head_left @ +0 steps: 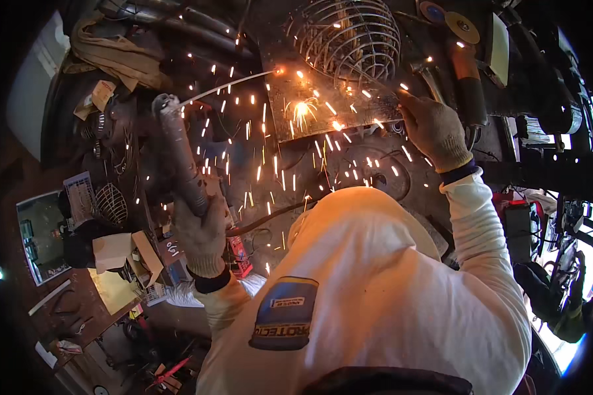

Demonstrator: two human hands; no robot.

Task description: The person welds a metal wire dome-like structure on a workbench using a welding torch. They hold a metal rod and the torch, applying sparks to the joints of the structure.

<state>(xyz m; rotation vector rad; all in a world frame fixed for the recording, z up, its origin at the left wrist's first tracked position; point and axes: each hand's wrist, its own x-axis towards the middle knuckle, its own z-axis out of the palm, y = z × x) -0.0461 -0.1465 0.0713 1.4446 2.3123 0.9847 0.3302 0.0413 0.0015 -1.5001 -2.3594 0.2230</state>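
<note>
My gloved left hand (202,232) is wrapped round the handle of a welding electrode holder (180,153). A long, thin welding electrode (234,83) runs from its jaw toward the right, its tip glowing orange above a flat metal plate (288,126). On the plate's far side rests a rounded cage of bent metal rods (349,43). Beside the cage, my gloved right hand (438,131) is closed, with a thin metal rod (381,85) between its fingertips; whether that rod joins the cage I cannot tell. Bright sparks (301,110) scatter over the plate and fall toward me.
An angle grinder (469,82) lies right of the cage, near a round disc (462,27). Crumpled brown cloth (115,56) lies far left. Lower left are an opened cardboard box (122,253) and a second wire cage (112,203). A white hood (362,230) fills the lower middle.
</note>
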